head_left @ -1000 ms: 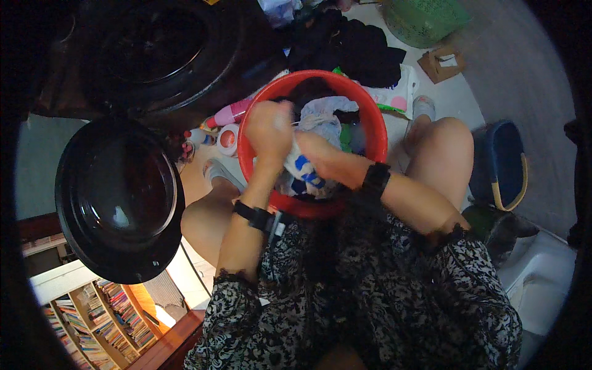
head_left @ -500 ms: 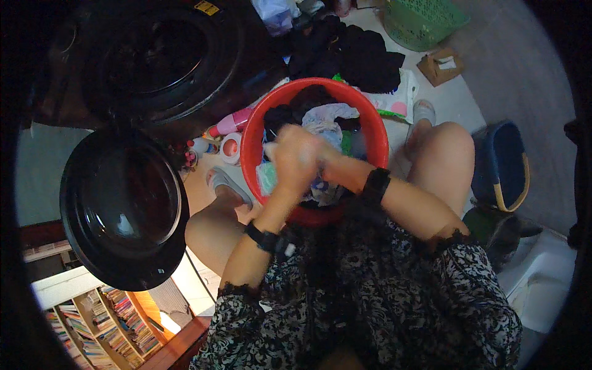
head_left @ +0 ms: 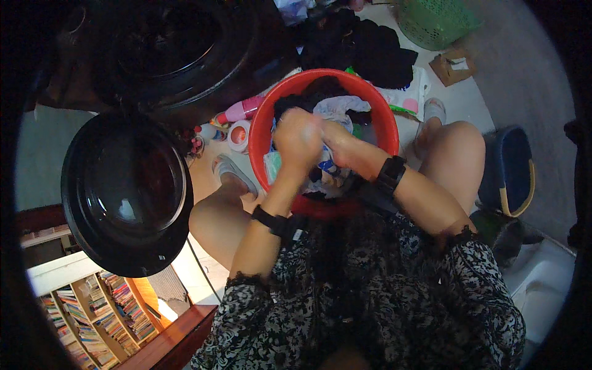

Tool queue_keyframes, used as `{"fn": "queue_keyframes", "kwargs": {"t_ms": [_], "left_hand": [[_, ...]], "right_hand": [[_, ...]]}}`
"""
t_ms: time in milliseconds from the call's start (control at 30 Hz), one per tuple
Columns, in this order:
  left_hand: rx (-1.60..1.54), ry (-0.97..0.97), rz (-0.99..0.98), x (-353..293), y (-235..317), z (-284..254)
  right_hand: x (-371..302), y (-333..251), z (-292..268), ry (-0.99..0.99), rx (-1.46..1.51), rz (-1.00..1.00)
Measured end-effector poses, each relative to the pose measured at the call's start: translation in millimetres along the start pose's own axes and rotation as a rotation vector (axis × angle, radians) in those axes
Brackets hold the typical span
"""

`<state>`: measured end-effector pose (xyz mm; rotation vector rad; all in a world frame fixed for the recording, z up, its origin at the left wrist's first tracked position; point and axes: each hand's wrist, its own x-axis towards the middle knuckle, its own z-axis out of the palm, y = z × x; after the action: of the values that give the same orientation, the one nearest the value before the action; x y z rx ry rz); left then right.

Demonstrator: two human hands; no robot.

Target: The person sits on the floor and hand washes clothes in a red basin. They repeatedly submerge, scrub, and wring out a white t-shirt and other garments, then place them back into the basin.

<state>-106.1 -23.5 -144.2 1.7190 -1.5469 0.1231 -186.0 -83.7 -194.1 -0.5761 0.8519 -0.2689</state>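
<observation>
A red tub (head_left: 388,126) full of laundry stands between my knees. Over it my left hand (head_left: 298,140) and my right hand (head_left: 339,143) are pressed together, both closed and slightly blurred. They grip a piece of cloth that the fingers mostly hide; a blue-and-white patterned part (head_left: 327,164) shows just beneath them. Behind my hands in the tub lie a pale, light-blue garment (head_left: 342,108) and dark clothing (head_left: 324,88). A mint-green and white piece (head_left: 272,164) rests against the tub's left wall. Dark bands circle both my wrists.
Dark clothes (head_left: 382,52) lie heaped beyond the tub, near a green perforated basket (head_left: 435,24) and a cardboard box (head_left: 452,66). A pink bottle (head_left: 240,110) and a white jar (head_left: 238,135) stand left. A glossy black lid (head_left: 126,194) juts in; a blue bucket (head_left: 505,169) stands right.
The whole view has shifted, so the tub and surroundings appear farther right and slightly higher. My hands stay clasped over the tub, having moved a little within it.
</observation>
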Motion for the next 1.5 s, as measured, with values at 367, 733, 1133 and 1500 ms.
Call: {"fn": "queue_keyframes", "kwargs": {"t_ms": [367, 733, 1133, 1500], "left_hand": [[-1.242, -0.150, -1.171, -19.4, -72.8, -8.9], [-1.599, 0.068, -0.738, -9.4, -60.6, -45.2], [-1.870, 0.022, -0.770, 3.4, -36.2, -68.9], [0.126, -0.159, -0.001, 6.8, 22.8, -25.3]], "right_hand": [[-30.6, -37.5, 5.9, -0.284, 0.113, -0.156], [-39.7, -26.0, -5.4, -0.453, -0.300, -0.115], [-16.9, -30.7, -2.8, -0.509, 0.177, 0.128], [-4.4, -29.5, -1.3, -0.322, 0.295, 0.032]]}}
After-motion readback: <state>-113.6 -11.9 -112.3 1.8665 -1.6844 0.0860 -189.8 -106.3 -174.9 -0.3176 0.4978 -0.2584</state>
